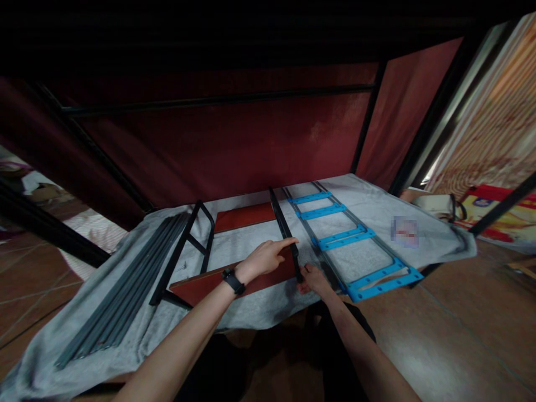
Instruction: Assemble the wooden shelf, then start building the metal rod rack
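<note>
Two reddish-brown boards, a far board (245, 216) and a near board (263, 281), lie between a left black metal frame (184, 248) and a right black metal frame (281, 215). My left hand (264, 259), with a watch on its wrist, is at the right frame. Its index finger stretches over the bar while the other fingers curl beneath. At the near end of that same frame, my right hand (312, 278) has its fingers closed against the outer side. Whatever its fingertips pinch is too small to make out.
Several grey metal tubes (125, 290) lie side by side on the grey cloth (247, 318) at left. To the right lie grey rails with blue crosspieces (330, 211). A dark red panel (234, 145) with black bars rises behind. A blurred patch (405, 231) marks the cloth at right.
</note>
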Demonstrator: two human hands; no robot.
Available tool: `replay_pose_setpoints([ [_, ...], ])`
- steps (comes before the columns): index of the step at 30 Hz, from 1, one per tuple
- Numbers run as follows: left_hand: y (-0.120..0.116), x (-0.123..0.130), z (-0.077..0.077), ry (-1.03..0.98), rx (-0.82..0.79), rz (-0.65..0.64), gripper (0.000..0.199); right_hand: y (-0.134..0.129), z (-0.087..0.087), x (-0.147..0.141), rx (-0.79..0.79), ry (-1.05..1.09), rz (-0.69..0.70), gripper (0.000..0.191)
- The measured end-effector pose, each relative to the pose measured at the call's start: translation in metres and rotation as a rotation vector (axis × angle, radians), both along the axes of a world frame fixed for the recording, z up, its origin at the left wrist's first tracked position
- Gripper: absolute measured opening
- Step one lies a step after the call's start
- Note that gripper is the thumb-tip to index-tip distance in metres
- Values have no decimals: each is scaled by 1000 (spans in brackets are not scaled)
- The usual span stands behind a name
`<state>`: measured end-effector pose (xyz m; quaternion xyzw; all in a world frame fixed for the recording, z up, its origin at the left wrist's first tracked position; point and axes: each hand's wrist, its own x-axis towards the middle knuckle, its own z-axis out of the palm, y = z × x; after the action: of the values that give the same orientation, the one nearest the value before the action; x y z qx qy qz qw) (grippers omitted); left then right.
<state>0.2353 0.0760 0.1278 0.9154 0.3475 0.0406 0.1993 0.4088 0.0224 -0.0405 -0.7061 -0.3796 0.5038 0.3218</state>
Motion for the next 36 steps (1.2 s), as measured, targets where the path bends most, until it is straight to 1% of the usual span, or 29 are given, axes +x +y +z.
replay_pose_setpoints([
  [5,0,0,-4,9,7,-20,66,3,-2,-3,-45,1,0,25],
  [9,3,-1,-9,-10,16,-31,68,1,-1,-3,-40,-90,75,26],
  [11,3,-1,-11,-12,22,-45,68,-2,1,-2,-31,-185,124,30],
  [14,0,0,-15,-1,26,-60,68,-6,5,-1,-10,-385,182,33],
  [17,-4,2,-17,0,22,-63,69,-10,7,-1,11,-584,203,32],
  [20,-6,3,-18,2,22,-69,68,-12,8,-3,6,-698,229,33],
  [25,-5,3,-19,9,36,-75,69,-16,6,-5,-3,-772,257,33],
  [29,-6,3,-19,6,34,-70,68,-19,6,-3,44,-826,280,35],
  [32,-7,3,-18,10,30,-72,68,-18,8,1,66,-832,313,31],
  [36,-6,3,-18,17,34,-73,67,-19,14,2,40,-887,338,32],
])
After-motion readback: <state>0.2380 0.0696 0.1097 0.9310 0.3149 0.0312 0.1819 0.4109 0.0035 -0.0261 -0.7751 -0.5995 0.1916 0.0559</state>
